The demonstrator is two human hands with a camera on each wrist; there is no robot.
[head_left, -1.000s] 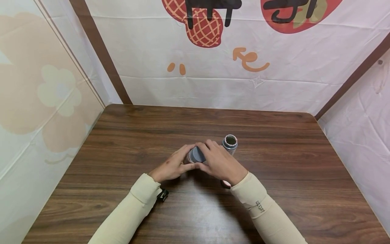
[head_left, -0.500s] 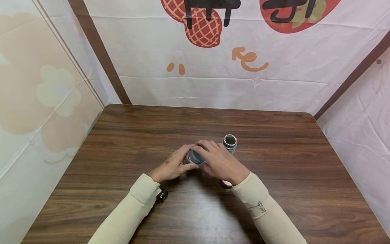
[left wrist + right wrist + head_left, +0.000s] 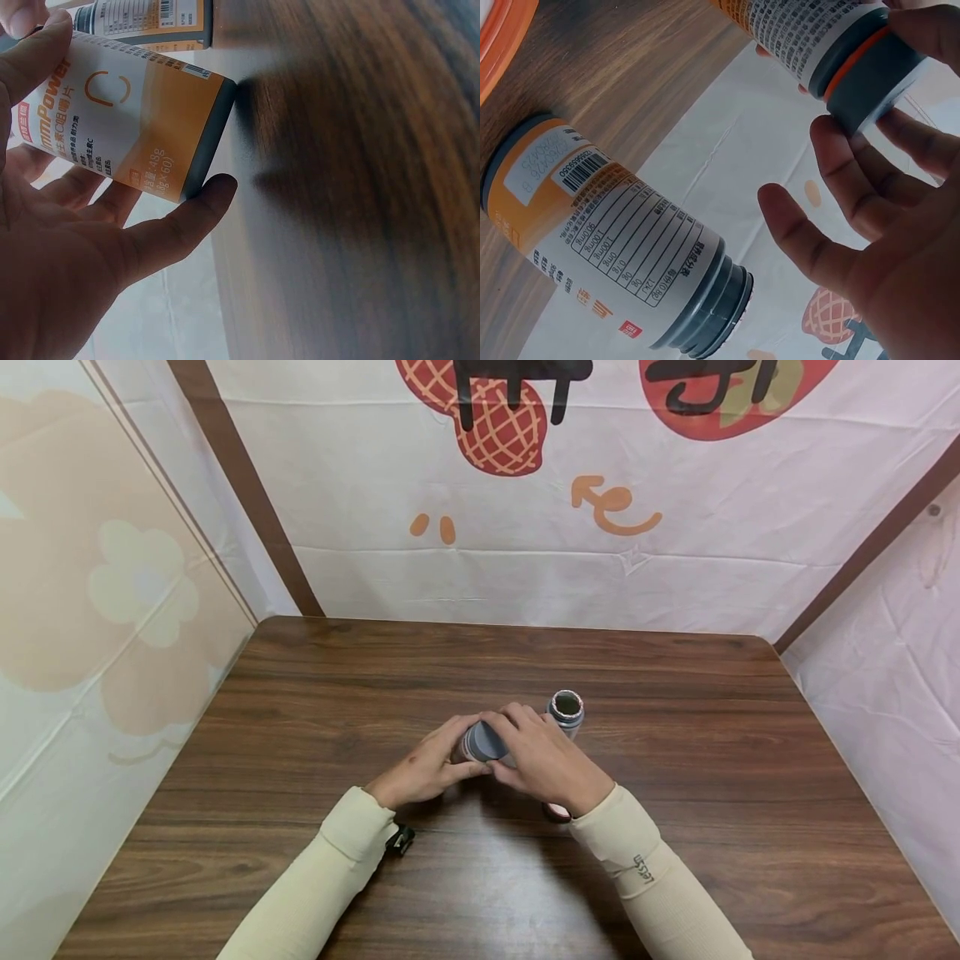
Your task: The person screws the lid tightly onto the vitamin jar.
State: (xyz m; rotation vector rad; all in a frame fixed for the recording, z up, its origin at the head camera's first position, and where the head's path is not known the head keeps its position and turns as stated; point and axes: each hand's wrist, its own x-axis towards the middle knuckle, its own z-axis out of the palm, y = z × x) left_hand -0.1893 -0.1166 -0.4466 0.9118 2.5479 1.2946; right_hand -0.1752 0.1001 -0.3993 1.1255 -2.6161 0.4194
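Note:
A vitamin C tablet bottle (image 3: 120, 112) with a white and orange label is held tilted, its base close over the table. My left hand (image 3: 427, 768) grips its body, fingers and thumb wrapped round the sides. At its top, the dark grey cap (image 3: 877, 79) shows a thin orange ring beneath it. The thumb and fingers of my right hand (image 3: 551, 764) pinch this cap. Just right of that hand stands a second, similar bottle (image 3: 630, 232), uncapped, with a ragged foil edge around its mouth.
A round orange-rimmed piece with a white inside (image 3: 502, 37) lies on the table beneath my right wrist. The brown wood-grain table (image 3: 337, 677) reaches back to a printed white cloth (image 3: 360, 577). A small black device (image 3: 401, 839) sits at my left cuff.
My right fingers turned over the cap half a second ago, the thumb coming off its near edge, and are now back round it. The left hand and the open bottle stay put.

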